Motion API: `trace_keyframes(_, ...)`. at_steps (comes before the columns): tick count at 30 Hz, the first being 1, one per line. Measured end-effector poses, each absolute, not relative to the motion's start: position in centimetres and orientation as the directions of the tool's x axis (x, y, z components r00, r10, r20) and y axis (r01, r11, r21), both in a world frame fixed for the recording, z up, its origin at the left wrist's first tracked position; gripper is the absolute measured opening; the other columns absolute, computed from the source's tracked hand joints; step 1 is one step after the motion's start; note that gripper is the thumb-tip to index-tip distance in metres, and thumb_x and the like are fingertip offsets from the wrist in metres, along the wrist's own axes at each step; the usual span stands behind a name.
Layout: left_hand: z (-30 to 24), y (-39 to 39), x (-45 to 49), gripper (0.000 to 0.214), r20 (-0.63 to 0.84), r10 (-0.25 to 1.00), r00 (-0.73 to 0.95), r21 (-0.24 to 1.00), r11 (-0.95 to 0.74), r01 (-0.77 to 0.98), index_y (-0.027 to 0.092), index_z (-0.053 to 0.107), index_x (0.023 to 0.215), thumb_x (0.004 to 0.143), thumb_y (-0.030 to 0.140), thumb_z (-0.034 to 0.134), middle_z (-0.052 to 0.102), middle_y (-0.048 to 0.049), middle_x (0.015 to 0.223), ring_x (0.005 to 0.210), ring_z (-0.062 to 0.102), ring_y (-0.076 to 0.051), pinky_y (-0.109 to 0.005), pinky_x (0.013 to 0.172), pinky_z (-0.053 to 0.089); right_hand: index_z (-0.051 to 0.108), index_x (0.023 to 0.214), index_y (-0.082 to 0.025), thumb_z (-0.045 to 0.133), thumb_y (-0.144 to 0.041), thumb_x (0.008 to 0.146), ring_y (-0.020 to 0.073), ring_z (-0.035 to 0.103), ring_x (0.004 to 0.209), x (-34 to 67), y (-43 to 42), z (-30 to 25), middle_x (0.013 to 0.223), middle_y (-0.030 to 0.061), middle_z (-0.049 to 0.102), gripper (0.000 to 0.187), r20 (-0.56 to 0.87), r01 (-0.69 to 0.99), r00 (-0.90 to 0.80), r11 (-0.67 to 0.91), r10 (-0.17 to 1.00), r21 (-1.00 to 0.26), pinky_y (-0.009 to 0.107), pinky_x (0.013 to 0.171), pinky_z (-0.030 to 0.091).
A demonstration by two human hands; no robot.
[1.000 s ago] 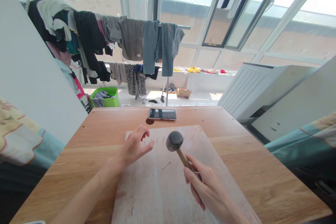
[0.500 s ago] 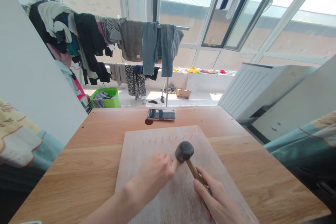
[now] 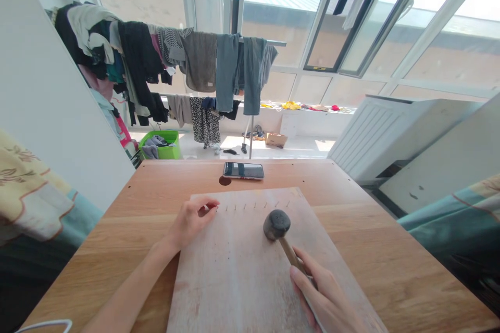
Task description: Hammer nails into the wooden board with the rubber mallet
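My left hand [image 3: 195, 219] is at the far left corner of a pale wooden board [image 3: 219, 286], thumb and forefinger pinched on a nail that barely shows between the fingertips. Right beside it, a row of several thin nails [image 3: 255, 206] stands upright along the board's far edge. My right hand [image 3: 322, 291] is wrapped round the wooden handle of a rubber mallet [image 3: 277, 225]. Its black head is over the middle of the board, nearer to me than the nails. A few small dark dots mark the board left of the mallet.
The board lies on a wooden table [image 3: 390, 250]. Beyond it are a phone [image 3: 243, 170] and a round hole [image 3: 225, 181] in the tabletop. A white cable [image 3: 50, 322] shows at the near left. Past the table stand a laundry rack and a green basket [image 3: 170, 151].
My left hand has moved from beside the mallet head to the far left end of the nail row. My right hand and the mallet have stayed nearly still. The view has shifted slightly.
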State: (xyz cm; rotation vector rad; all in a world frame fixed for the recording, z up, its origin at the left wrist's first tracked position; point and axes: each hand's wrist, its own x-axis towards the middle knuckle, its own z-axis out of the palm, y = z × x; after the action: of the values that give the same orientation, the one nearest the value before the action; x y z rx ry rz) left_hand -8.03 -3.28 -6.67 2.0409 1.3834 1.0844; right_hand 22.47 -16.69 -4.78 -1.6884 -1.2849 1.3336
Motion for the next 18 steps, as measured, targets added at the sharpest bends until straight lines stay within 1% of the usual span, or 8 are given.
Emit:
trace_keyframes(2, -6.7, -3.4, -8.1, 0.015, 0.357, 0.911, 0.207, 0.722, -0.409, 0.558, 0.022, 0.074, 0.091, 0.087, 0.028, 0.061, 0.076, -0.0009, 0.088, 0.068, 0.063, -0.013, -0.024, 0.071, 0.056, 0.057, 0.130, -0.020, 0.056, -0.053, 0.089, 0.0074, 0.046, 0.035, 22.2, -16.6, -4.7, 0.069, -0.0055, 0.052, 0.052, -0.347, 0.295, -0.010, -0.329, 0.938, -0.897, 0.018, 0.028, 0.035)
trace_keyframes(6, -6.8, -3.4, -8.1, 0.014, 0.355, 0.915, 0.193, 0.728, -0.400, 0.557, 0.022, 0.073, 0.091, 0.086, 0.027, 0.062, 0.076, -0.0013, 0.087, 0.068, 0.064, -0.014, -0.025, 0.071, 0.056, 0.055, 0.127, -0.019, 0.050, -0.049, 0.094, 0.0028, 0.042, 0.034, 20.4, -15.7, -4.1, 0.073, -0.0062, 0.052, 0.045, -0.298, 0.253, -0.091, -0.268, 0.950, -0.930, 0.014, 0.028, 0.032)
trace_keyframes(9, -7.1, -3.3, -8.2, 0.019, 0.346, 0.925, 0.154, 0.754, -0.372, 0.542, 0.022, 0.073, 0.100, 0.084, 0.028, 0.063, 0.076, -0.0003, 0.084, 0.068, 0.066, -0.014, -0.026, 0.070, 0.057, 0.055, 0.125, -0.019, 0.046, -0.042, 0.096, 0.0018, 0.043, 0.034, 18.0, -14.1, -2.8, 0.075, -0.0066, 0.052, 0.038, -0.254, 0.241, -0.211, -0.201, 0.944, -0.949, 0.013, 0.028, 0.033)
trace_keyframes(12, -7.3, -3.2, -8.2, 0.027, 0.344, 0.927, 0.147, 0.769, -0.368, 0.523, 0.023, 0.070, 0.109, 0.084, 0.028, 0.064, 0.076, 0.0000, 0.084, 0.072, 0.068, -0.015, -0.026, 0.072, 0.057, 0.056, 0.122, -0.018, 0.045, -0.034, 0.097, 0.0023, 0.045, 0.036, 15.5, -12.2, -1.6, 0.075, -0.0068, 0.052, 0.032, -0.190, 0.245, -0.285, -0.120, 0.939, -0.962, 0.012, 0.027, 0.035)
trace_keyframes(15, -7.3, -3.1, -8.2, 0.025, 0.373, 0.913, 0.164, 0.761, -0.402, 0.510, 0.022, 0.069, 0.107, 0.083, 0.025, 0.062, 0.074, 0.0004, 0.083, 0.068, 0.065, -0.014, -0.025, 0.068, 0.055, 0.057, 0.122, -0.021, 0.044, -0.029, 0.096, 0.0028, 0.047, 0.036, 13.6, -10.5, -1.1, 0.075, -0.0072, 0.053, 0.029, -0.157, 0.248, -0.316, -0.078, 0.936, -0.966, 0.012, 0.027, 0.036)
trace_keyframes(18, -7.0, -3.2, -8.2, 0.018, 0.400, 0.900, 0.171, 0.745, -0.428, 0.512, 0.021, 0.068, 0.097, 0.082, 0.021, 0.060, 0.072, 0.0007, 0.080, 0.065, 0.063, -0.013, -0.023, 0.064, 0.052, 0.059, 0.115, -0.021, 0.045, -0.025, 0.096, 0.0024, 0.046, 0.035, 12.5, -9.7, -1.2, 0.073, -0.0075, 0.053, 0.025, -0.150, 0.267, -0.330, -0.061, 0.932, -0.962, 0.012, 0.027, 0.035)
